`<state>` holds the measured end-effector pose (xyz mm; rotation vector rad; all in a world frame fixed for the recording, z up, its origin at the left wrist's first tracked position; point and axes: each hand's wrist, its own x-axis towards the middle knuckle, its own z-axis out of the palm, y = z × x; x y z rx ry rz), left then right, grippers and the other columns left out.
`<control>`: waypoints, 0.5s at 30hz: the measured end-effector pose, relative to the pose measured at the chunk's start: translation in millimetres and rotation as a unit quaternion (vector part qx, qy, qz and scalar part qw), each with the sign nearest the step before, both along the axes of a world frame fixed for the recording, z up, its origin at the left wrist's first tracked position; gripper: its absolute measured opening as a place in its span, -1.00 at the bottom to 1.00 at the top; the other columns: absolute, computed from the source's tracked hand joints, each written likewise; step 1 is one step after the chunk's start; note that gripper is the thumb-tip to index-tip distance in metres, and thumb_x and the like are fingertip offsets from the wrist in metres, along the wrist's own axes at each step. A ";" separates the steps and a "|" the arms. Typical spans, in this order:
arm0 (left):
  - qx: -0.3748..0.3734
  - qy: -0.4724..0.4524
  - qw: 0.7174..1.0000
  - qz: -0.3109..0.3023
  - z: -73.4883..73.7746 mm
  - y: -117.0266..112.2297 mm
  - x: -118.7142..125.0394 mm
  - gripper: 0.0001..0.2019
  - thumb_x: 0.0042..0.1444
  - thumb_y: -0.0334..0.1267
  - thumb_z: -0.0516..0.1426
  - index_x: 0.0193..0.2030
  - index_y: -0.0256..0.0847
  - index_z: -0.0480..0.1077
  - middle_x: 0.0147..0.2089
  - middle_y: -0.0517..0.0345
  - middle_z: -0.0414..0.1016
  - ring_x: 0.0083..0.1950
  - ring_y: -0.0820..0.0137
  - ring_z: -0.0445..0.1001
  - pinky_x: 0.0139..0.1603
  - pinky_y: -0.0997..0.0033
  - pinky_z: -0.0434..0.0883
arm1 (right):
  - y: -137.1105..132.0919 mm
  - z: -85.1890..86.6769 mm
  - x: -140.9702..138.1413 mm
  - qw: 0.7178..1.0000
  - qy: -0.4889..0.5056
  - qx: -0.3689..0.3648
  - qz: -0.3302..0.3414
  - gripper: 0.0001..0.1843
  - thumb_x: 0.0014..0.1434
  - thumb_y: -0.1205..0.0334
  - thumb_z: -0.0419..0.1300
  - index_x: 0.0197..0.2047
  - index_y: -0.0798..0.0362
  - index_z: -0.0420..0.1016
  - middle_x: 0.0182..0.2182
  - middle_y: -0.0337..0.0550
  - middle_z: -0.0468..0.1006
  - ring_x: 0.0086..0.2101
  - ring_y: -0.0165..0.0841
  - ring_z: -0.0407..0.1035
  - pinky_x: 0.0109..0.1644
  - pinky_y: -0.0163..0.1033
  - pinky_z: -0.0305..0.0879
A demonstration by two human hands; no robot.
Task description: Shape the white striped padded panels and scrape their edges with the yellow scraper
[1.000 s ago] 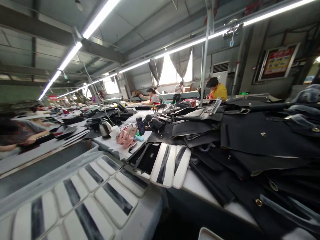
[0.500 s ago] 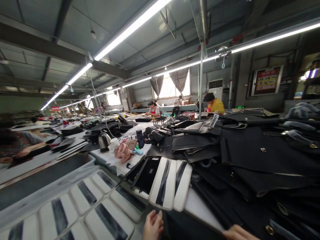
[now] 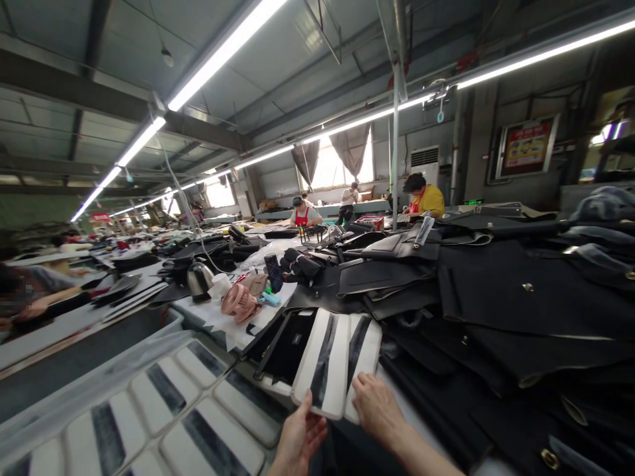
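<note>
Two white rounded panels, each with a dark lengthwise stripe, lie overlapping in front of me. My left hand (image 3: 299, 435) has its thumb on the lower edge of the left panel (image 3: 307, 373), with the fingers curled below that edge. My right hand (image 3: 378, 406) is closed at the lower right edge of the right panel (image 3: 368, 354); its fingertips are partly hidden. Just left of the panels is a black fabric piece (image 3: 292, 344) with a small label. Black leather-like pieces (image 3: 496, 297) are heaped to the right.
At lower left, a plastic-lined bin (image 3: 171, 327) holds several more striped white panels (image 3: 206, 430). A pink fan (image 3: 239, 303) and a metal kettle (image 3: 199, 281) stand on the table beyond. A co-worker (image 3: 34, 297) bends over a table at left; others work farther back.
My right hand has come in from the lower right to the right panel's edge. My left hand has moved onto the left panel's lower edge. The view has shifted slightly.
</note>
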<state>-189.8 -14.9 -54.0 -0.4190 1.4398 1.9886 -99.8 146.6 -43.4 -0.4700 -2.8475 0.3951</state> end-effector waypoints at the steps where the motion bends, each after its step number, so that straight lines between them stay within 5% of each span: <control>1: 0.002 0.003 1.000 0.005 4.3 1.0 1.0 -0.74 0.14 -0.17 0.29 -0.34 -0.36 0.41 -0.50 0.05 0.47 -0.51 0.38 0.49 -0.48 0.44 0.48 | -0.9 -0.8 1.4 1.000 0.003 0.004 -0.004 -0.73 0.17 0.42 0.06 -0.12 0.12 0.52 -0.13 0.02 0.54 -0.06 -0.11 0.39 0.02 -0.13 0.24; 6: 0.047 0.050 0.997 0.034 40.9 10.8 -0.3 -0.77 0.25 -0.19 0.18 -0.34 -0.31 0.36 -0.53 0.15 0.43 -0.56 0.47 0.44 -0.50 0.52 0.44 | -5.5 1.7 5.1 1.000 0.005 0.020 -0.005 -0.75 0.19 0.41 0.03 -0.18 0.09 0.51 -0.16 -0.01 0.52 -0.09 -0.14 0.39 -0.03 -0.14 0.21; 9: 0.071 0.071 0.995 0.020 60.7 16.2 -5.3 -0.78 0.26 -0.16 0.17 -0.20 -0.33 0.41 -0.43 0.05 0.53 -0.48 0.38 0.53 -0.44 0.43 0.50 | -8.4 3.3 6.5 1.000 0.005 0.025 -0.006 -0.72 0.25 0.39 -0.04 -0.19 0.08 0.51 -0.15 0.00 0.51 -0.10 -0.14 0.38 -0.04 -0.14 0.19; 12: 0.078 0.063 0.995 0.005 68.1 16.2 -9.5 -0.69 0.26 -0.10 0.16 -0.06 -0.36 0.42 -0.29 -0.10 0.60 -0.39 0.26 0.59 -0.38 0.30 0.56 | -9.4 6.1 5.2 1.000 0.002 0.020 -0.014 -0.73 0.23 0.40 -0.03 -0.19 0.09 0.50 -0.14 0.02 0.51 -0.09 -0.14 0.39 -0.04 -0.15 0.18; 15: 0.074 0.074 0.994 0.025 69.3 13.8 -13.5 -0.80 0.25 -0.27 0.17 -0.07 -0.37 0.41 -0.31 -0.05 0.60 -0.42 0.33 0.58 -0.44 0.41 0.54 | -4.9 10.9 -3.7 0.999 -0.005 0.003 -0.034 -0.77 0.20 0.32 0.04 -0.13 0.09 0.47 -0.13 0.02 0.53 -0.07 -0.14 0.40 -0.05 -0.16 0.21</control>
